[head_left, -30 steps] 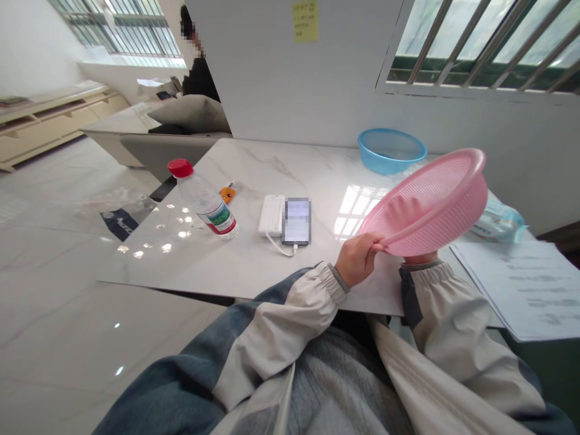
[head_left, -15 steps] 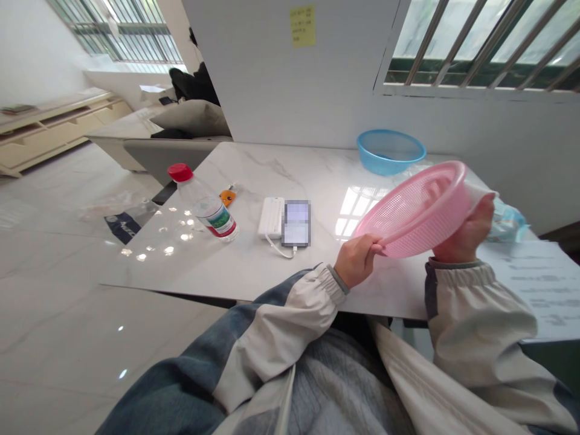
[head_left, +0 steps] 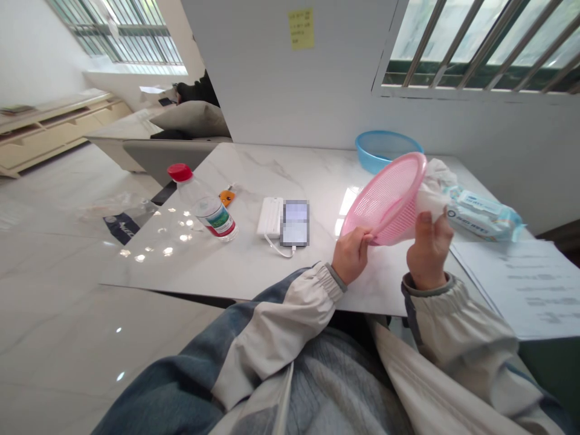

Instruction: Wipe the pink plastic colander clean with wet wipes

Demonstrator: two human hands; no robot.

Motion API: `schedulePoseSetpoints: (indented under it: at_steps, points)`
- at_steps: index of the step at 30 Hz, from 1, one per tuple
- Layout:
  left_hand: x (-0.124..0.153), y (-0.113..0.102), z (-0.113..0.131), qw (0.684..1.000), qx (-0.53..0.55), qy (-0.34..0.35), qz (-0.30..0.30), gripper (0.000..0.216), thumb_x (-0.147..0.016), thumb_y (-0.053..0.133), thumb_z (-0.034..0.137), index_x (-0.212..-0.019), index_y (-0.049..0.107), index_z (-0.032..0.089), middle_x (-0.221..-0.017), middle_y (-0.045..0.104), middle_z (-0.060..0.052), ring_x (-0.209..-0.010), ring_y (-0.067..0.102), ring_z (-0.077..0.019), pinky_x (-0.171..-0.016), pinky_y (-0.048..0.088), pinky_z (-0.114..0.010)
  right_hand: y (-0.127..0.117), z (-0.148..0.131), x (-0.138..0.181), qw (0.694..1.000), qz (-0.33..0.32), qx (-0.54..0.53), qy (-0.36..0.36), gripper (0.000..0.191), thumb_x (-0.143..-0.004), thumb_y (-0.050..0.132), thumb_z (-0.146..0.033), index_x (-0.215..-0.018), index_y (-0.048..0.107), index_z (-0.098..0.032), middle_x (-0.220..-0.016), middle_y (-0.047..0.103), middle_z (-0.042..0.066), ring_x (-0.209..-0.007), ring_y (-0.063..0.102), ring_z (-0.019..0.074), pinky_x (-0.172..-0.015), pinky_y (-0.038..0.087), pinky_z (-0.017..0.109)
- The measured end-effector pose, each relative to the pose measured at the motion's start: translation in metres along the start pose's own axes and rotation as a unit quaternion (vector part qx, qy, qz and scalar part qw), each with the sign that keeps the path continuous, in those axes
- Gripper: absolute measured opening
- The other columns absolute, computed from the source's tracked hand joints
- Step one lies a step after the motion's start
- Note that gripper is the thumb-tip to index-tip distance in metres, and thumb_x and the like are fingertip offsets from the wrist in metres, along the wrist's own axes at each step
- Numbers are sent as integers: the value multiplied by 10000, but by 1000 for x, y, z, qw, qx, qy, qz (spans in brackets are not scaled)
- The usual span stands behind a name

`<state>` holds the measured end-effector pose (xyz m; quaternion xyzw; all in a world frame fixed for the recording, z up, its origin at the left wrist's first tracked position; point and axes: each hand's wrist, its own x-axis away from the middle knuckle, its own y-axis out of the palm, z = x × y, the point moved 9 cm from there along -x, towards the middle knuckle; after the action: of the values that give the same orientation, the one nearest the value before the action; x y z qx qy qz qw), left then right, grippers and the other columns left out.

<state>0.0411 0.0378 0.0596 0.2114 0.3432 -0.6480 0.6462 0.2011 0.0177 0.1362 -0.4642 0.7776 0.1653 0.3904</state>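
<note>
A pink mesh plastic basket [head_left: 385,196] is tilted up on its side above the table. My left hand [head_left: 351,255] is closed on its near rim, thumb on top. Beside the basket's right wall, my right hand [head_left: 428,251] has its fingers raised around a white wipe [head_left: 430,200], which looks thin and slightly see-through. The wipe lies close against the basket's outer side; whether it touches there I cannot tell. Behind, a blue mesh basket [head_left: 387,148] stands upright near the wall. A pack of wet wipes [head_left: 484,214] lies to the right.
Printed papers [head_left: 525,290] lie at the table's right. A phone [head_left: 295,222] is cabled to a white power bank [head_left: 270,217] in the middle. Farther left are an orange trinket [head_left: 226,197] and a red-capped plastic bottle [head_left: 212,211]. A wall with a yellow note [head_left: 301,29] bounds the back.
My right hand has moved left and slightly down with the wipe, off the basket's far end to its outer side. The basket has shifted left and turned steeper. My left hand keeps its grip.
</note>
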Motion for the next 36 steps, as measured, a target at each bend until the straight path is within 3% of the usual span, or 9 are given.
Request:
schedulePoseSetpoints:
  at_steps: [4, 7, 12, 20, 23, 27, 32, 34, 36]
  points:
    - [0, 0, -8, 999, 5, -45, -3, 448, -1136, 350, 506, -1122, 653, 176, -939, 781, -81, -862, 764, -174, -769, 597, -281, 19, -2, 19, 996, -52, 62, -26, 425, -1085, 497, -478, -1422, 655, -273, -1676, 449, 97, -1647, 289, 315, -1348, 171, 610]
    - [-1, -1, -10, 998, 10, -61, 6, 441, -1128, 379, 520, -1162, 654, 177, -990, 783, -82, -863, 759, -168, -779, 602, -279, 30, 0, 29, 993, -71, 89, -29, 481, -1087, 476, -502, -1485, 608, -265, -1689, 427, 107, -1666, 231, 326, -1353, 149, 634]
    - [-4, 1, -11, 997, 41, -68, 1, 401, -1120, 445, 478, -1307, 626, 173, -1104, 792, -101, -944, 773, -171, -839, 613, -284, 42, 7, 42, 992, -102, 66, 25, 511, -1069, 462, -599, -1392, 664, -258, -1530, 587, 130, -1569, 406, 360, -1299, 295, 675]
    - [-8, 4, -10, 999, 9, -50, -15, 409, -1126, 416, 477, -1188, 666, 159, -966, 751, -75, -857, 721, -160, -778, 583, -275, 48, 37, 69, 977, -51, -98, 181, 486, -1036, 562, -611, -1308, 719, -240, -1360, 718, 109, -1405, 598, 308, -1284, 370, 581]
    - [-8, 4, -10, 998, 21, -50, -12, 378, -1123, 433, 472, -1169, 655, 170, -981, 745, -78, -878, 718, -164, -799, 577, -280, 55, 56, 76, 933, -2, -229, 276, 532, -1013, 559, -671, -1255, 737, -232, -1299, 756, 91, -1362, 645, 274, -1251, 446, 518]
    - [-6, 10, -10, 997, 35, -55, -38, 376, -1117, 437, 491, -1159, 646, 181, -1018, 745, -85, -914, 718, -179, -840, 580, -304, 73, 72, 79, 826, 4, -401, 396, 586, -1036, 447, -718, -1169, 769, -247, -1176, 798, 64, -1259, 716, 234, -1149, 573, 437]
    - [-5, 14, -11, 995, 41, -54, -66, 444, -1118, 387, 540, -1180, 644, 182, -1026, 744, -89, -921, 721, -185, -845, 580, -308, 74, 94, 85, 711, 46, -499, 494, 616, -1117, 251, -606, -1174, 755, -257, -1080, 816, 50, -1077, 775, 187, -984, 668, 366]
    - [-4, 15, -10, 995, 39, -51, -73, 465, -1117, 372, 558, -1180, 644, 185, -1022, 748, -86, -912, 724, -180, -828, 580, -299, 71, 104, 85, 698, 48, -509, 501, 596, -1118, 252, -591, -1185, 749, -269, -1049, 817, 45, -1066, 775, 185, -970, 671, 366]
    - [-3, 15, -8, 995, 45, -42, -78, 456, -1119, 372, 550, -1175, 641, 187, -1013, 749, -82, -897, 725, -174, -808, 576, -290, 70, 113, 81, 718, 16, -499, 485, 576, -1106, 288, -601, -1187, 751, -267, -1071, 816, 48, -1091, 767, 198, -1007, 655, 400]
